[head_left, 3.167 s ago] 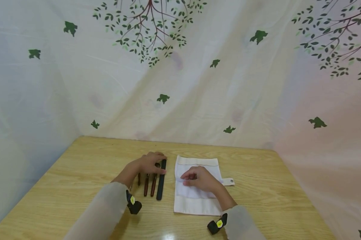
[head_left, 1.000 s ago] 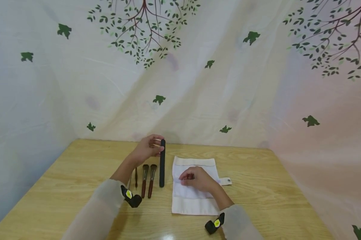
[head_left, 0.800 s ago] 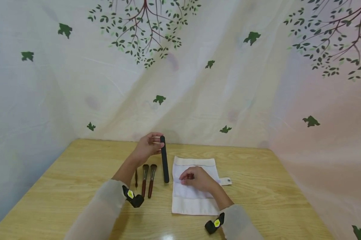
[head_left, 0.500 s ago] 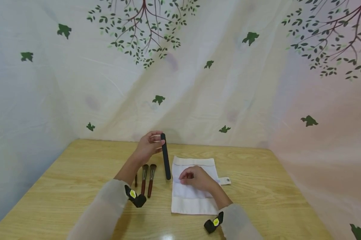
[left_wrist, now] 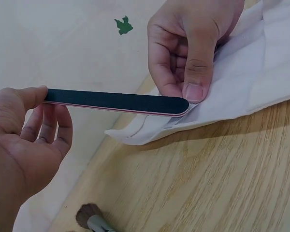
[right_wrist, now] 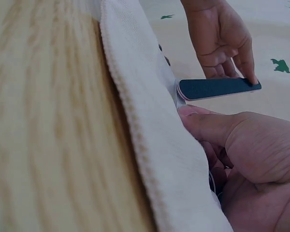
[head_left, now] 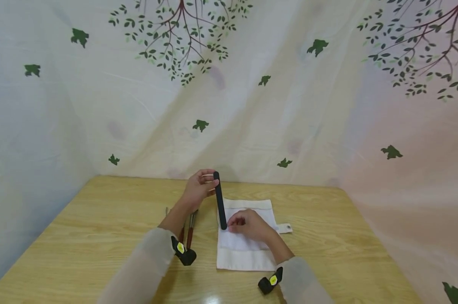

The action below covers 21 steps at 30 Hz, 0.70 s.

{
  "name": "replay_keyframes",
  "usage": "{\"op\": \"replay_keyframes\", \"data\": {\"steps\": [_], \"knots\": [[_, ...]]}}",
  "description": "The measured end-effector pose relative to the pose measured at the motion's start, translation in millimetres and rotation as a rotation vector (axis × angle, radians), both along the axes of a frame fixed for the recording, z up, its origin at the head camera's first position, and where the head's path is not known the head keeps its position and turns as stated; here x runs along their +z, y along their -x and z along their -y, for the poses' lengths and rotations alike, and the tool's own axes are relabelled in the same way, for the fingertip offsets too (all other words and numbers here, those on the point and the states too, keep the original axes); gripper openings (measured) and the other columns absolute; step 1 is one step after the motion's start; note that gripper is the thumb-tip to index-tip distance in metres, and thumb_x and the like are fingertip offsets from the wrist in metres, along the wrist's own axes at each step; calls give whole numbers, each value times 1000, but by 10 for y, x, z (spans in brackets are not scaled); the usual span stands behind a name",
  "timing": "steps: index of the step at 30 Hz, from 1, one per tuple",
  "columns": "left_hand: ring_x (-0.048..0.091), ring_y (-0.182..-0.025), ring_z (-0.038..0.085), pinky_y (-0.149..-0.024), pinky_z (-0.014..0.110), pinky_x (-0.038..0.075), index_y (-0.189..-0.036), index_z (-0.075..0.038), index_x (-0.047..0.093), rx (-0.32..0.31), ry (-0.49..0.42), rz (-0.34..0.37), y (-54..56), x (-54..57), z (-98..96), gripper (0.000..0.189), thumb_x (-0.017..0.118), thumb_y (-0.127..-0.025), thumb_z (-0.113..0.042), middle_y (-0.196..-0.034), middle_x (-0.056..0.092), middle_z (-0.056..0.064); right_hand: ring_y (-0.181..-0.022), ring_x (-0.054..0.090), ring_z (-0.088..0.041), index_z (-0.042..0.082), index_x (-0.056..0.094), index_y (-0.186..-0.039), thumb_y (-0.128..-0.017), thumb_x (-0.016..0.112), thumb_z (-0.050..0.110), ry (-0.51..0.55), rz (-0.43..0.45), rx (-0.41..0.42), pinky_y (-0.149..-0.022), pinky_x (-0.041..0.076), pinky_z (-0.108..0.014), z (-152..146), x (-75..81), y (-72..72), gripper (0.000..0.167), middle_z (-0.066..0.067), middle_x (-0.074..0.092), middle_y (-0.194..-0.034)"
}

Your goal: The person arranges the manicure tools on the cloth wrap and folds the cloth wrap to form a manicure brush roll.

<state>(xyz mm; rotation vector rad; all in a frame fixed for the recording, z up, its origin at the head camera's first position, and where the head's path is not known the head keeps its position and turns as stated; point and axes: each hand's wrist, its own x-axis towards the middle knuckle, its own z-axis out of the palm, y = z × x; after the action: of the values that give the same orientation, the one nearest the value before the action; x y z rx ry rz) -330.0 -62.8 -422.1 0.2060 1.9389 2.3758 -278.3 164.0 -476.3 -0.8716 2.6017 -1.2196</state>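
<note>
A black nail file (left_wrist: 116,100) with a pink core line is pinched near its far end by my left hand (head_left: 198,190). It tilts down, and its free end lies over the left part of a white cloth pouch (head_left: 244,257), spread out with a snap tab at its right. My right hand (head_left: 253,226) pinches the lifted edge of a thin inner pocket there, thumb and forefinger together. In the left wrist view the file's tip is right at the right thumb (left_wrist: 195,89). Inside the pocket is hidden.
Left of the pouch, makeup brushes (head_left: 191,228) with red-brown handles lie on the wooden table (head_left: 316,236), partly hidden by the left arm. One brush head (left_wrist: 89,215) shows in the left wrist view. A leaf-printed curtain (head_left: 229,105) stands behind the table.
My left hand has lifted the nail file off the table beside the brushes and carried it right, to the pouch's left edge. The right hand has stayed on the pouch.
</note>
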Motion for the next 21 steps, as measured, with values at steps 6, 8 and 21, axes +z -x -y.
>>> {"op": "replay_keyframes", "data": {"steps": [6,8,21], "knots": [[66,-88,15,-77,32,59,-133,-3,58,-7,-37,27,26,-71,-107,38,66,-96,5,-107,59,8,-73,57,-7,14,78,-96,-91,79,12,22,8,16,-68,46,-24,-6,9,4,6,8,67,-80],[66,-88,15,-78,31,59,-133,-3,59,0,-39,34,37,-98,-115,38,66,-96,5,-107,60,8,-73,56,-7,14,78,-95,-91,79,12,23,13,15,-68,46,-24,-2,7,-1,5,8,67,-80],[67,-85,13,-73,28,57,-131,-4,65,174,-100,21,166,-161,-114,36,68,-96,3,-108,67,7,-74,55,-7,17,79,-96,-93,77,14,-3,7,-15,-70,46,-25,18,23,-24,4,10,68,-81]]}}
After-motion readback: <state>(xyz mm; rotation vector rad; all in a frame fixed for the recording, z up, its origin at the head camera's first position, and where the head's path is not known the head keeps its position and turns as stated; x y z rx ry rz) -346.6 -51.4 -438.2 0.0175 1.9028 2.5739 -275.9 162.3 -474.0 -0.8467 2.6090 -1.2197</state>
